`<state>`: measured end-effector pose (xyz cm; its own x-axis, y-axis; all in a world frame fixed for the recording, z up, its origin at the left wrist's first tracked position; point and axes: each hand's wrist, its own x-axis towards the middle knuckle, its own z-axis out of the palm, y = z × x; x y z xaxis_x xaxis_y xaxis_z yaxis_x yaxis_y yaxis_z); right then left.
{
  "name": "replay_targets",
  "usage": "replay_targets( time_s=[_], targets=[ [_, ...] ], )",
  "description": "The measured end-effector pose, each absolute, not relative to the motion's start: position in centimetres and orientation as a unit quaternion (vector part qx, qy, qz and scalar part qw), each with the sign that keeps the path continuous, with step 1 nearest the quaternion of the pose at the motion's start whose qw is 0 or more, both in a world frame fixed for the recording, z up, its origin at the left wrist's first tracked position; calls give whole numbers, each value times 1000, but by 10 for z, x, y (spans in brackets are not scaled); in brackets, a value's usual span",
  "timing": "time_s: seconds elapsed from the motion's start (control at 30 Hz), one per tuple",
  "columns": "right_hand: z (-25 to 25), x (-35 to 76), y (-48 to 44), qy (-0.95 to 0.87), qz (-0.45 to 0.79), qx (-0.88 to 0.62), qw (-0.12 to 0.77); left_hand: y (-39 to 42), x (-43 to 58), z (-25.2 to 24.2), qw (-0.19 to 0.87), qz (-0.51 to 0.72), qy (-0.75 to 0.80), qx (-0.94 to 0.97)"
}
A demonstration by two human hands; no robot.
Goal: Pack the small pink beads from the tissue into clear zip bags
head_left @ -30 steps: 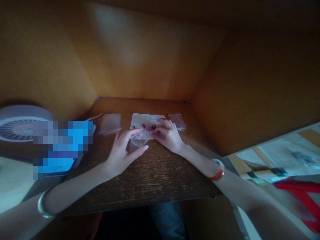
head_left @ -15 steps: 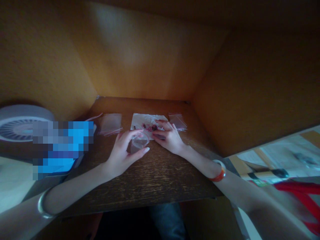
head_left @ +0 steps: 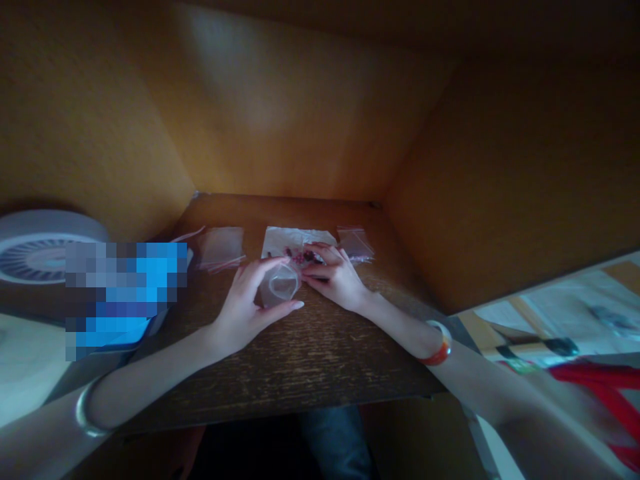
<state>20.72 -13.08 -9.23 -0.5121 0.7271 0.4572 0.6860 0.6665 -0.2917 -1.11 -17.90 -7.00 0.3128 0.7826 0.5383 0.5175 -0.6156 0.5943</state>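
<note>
My left hand (head_left: 245, 308) is wrapped round a small clear plastic cup (head_left: 280, 287), tilted so its mouth faces me and to the right. My right hand (head_left: 334, 275) rests just right of the cup, fingers curled and pinched at a heap of small dark red pieces (head_left: 299, 255) lying on a white sheet (head_left: 280, 239). What the fingertips pinch is too small to make out. A silver bangle is on my left wrist, an orange and white one on my right.
Small clear zip bags lie left (head_left: 220, 247) and right (head_left: 356, 243) of the sheet on the dark wooden desk (head_left: 300, 360). Orange panels wall the desk at the back and both sides. A white round fan (head_left: 35, 247) sits at the left, beside a blurred blue object (head_left: 125, 293).
My left hand has tipped the cup further, so its mouth faces me. My right hand's fingers have drawn in from lying on the red pieces toward the cup's rim.
</note>
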Motion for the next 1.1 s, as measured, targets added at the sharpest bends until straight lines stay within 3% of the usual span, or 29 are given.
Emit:
replay_targets(
  time_s=[0.23, 0.33, 0.63, 0.87, 1.1],
  targets=[
    [-82, 207, -143, -794, -25, -400, 457, -179, -12, -68, 172, 410, 387, 808],
    [-77, 209, -154, -779, -55, -387, 491, -180, -12, -67, 174, 395, 386, 816],
    [-76, 207, -167, -848, -44, -320, 420, -179, -10, -67, 171, 356, 368, 842],
    [-84, 204, -148, -810, -34, -460, 363, -178, -10, -68, 215, 407, 366, 809],
    [-93, 209, -130, -836, -43, -483, 259, -179, -10, -67, 223, 436, 343, 802]
  ],
)
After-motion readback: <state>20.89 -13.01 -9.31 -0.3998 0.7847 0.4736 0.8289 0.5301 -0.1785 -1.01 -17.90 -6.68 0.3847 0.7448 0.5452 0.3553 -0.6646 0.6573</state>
